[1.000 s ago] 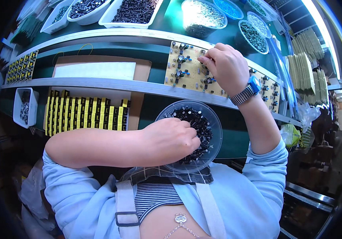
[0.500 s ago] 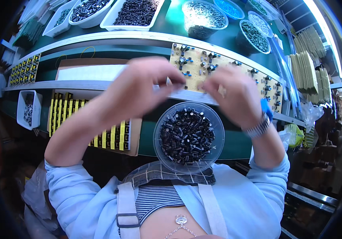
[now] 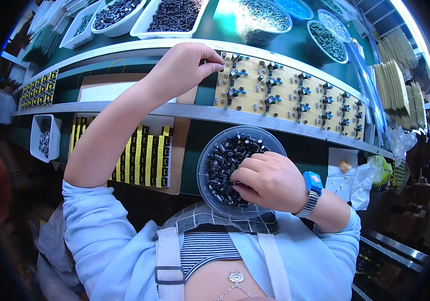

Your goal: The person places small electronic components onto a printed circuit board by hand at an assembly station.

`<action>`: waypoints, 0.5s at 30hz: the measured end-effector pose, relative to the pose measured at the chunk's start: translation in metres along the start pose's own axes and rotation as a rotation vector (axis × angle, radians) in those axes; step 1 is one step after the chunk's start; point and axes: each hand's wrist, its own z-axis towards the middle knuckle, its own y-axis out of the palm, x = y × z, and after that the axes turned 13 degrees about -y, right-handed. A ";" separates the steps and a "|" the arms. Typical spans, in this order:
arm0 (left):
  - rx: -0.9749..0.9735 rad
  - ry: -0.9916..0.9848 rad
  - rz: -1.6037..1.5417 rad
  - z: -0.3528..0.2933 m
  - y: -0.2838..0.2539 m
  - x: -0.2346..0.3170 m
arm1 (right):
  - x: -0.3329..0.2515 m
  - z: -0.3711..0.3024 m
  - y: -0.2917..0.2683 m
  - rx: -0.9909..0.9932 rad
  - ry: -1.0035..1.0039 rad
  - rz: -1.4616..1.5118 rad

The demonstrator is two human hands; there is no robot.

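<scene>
My left hand (image 3: pixel 190 62) is at the far left corner of the tan circuit board (image 3: pixel 295 113), thumb and forefinger pinched together. A small dark bit shows at those fingertips, too small to make out. The board carries rows of black capacitors, blue parts and small metal pins. My right hand (image 3: pixel 270 180), with a blue wrist strap (image 3: pixel 313 181) behind it, reaches into the clear round tub (image 3: pixel 202 173) at my lap. Its fingers are curled among the loose black capacitors (image 3: pixel 222 165), and the fingertips are partly hidden.
Metal rails (image 3: pixel 140 107) frame the board. Near left lie rows of yellow-and-black parts (image 3: pixel 142 160) on cardboard and a white bin (image 3: pixel 44 138). Tubs of components, such as the white tray (image 3: pixel 175 34) and the green-filled tub (image 3: pixel 328 42), line the back. White bags (image 3: pixel 363 185) hang right.
My right hand has come down from the board into the tub of capacitors. My left hand has moved up and slightly right to the board's far left corner.
</scene>
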 end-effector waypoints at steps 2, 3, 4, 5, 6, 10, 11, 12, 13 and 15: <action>0.023 0.040 0.048 0.000 0.001 -0.001 | -0.001 0.000 0.001 0.071 0.013 0.039; 0.023 0.039 0.049 0.000 0.000 0.000 | -0.001 0.000 0.001 0.072 0.012 0.040; 0.027 0.045 0.068 -0.001 -0.001 0.001 | -0.002 0.000 0.001 0.100 0.014 0.048; 0.030 0.051 0.086 -0.001 -0.002 0.003 | -0.002 0.000 0.002 0.129 0.016 0.057; 0.032 0.057 0.105 -0.001 -0.003 0.005 | -0.002 0.000 0.002 0.157 0.019 0.067; 0.056 0.075 0.204 0.001 -0.002 0.006 | 0.000 0.000 0.003 0.175 0.005 0.068; 0.068 0.082 0.245 0.001 -0.002 0.006 | 0.000 0.000 0.003 0.170 -0.004 0.063; 0.080 0.089 0.286 0.001 -0.002 0.006 | 0.000 0.000 0.003 0.165 -0.013 0.058; 0.080 0.090 0.285 0.002 -0.001 0.005 | 0.000 0.000 0.003 0.165 -0.012 0.058; 0.088 0.094 0.306 0.003 0.001 0.004 | 0.000 0.000 0.003 0.160 -0.011 0.055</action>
